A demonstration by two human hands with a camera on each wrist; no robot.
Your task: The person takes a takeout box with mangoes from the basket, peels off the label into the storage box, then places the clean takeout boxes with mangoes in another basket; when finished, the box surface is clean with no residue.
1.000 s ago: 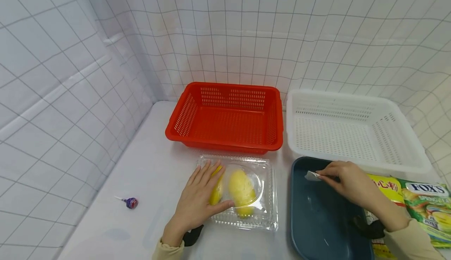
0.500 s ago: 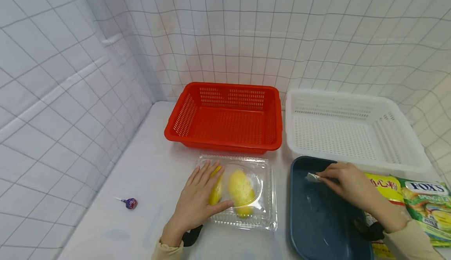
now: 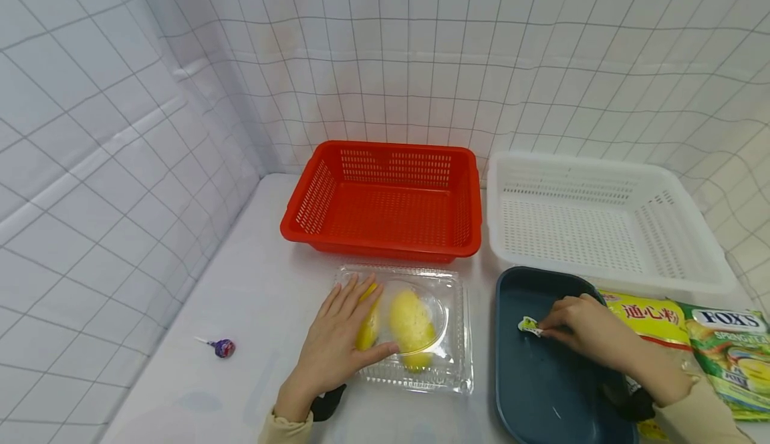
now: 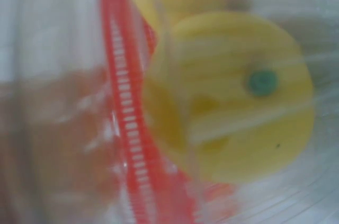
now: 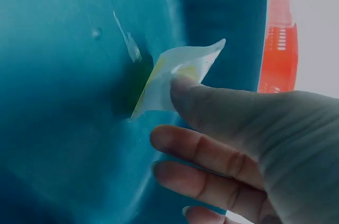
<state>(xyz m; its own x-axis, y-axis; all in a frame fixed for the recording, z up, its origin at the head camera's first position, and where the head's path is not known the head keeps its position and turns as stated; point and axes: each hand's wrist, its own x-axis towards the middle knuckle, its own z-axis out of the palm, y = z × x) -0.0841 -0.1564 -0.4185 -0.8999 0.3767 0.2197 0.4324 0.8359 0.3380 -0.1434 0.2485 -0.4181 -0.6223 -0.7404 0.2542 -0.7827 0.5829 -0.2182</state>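
My left hand rests flat, fingers spread, on a clear plastic clamshell box. Yellow fruits show through its lid. In the left wrist view, one round yellow fruit bears a green stem spot, seen blurred through the plastic. On the right, my right hand is over a dark blue basin, pinching a small wrapped candy with white and yellow-green wrapping. The right wrist view shows my thumb across the candy's pale wrapper, the other fingers partly bent beneath.
A red basket stands behind the clamshell, and a white basket behind the basin. Yellow and green FOX'S food bags lie right of the basin, partly under my forearm. A lollipop lies far left.
My right hand has shifted slightly down and right in the basin, and the candy has turned to show its yellow-green side. My left hand has stayed on the clamshell.
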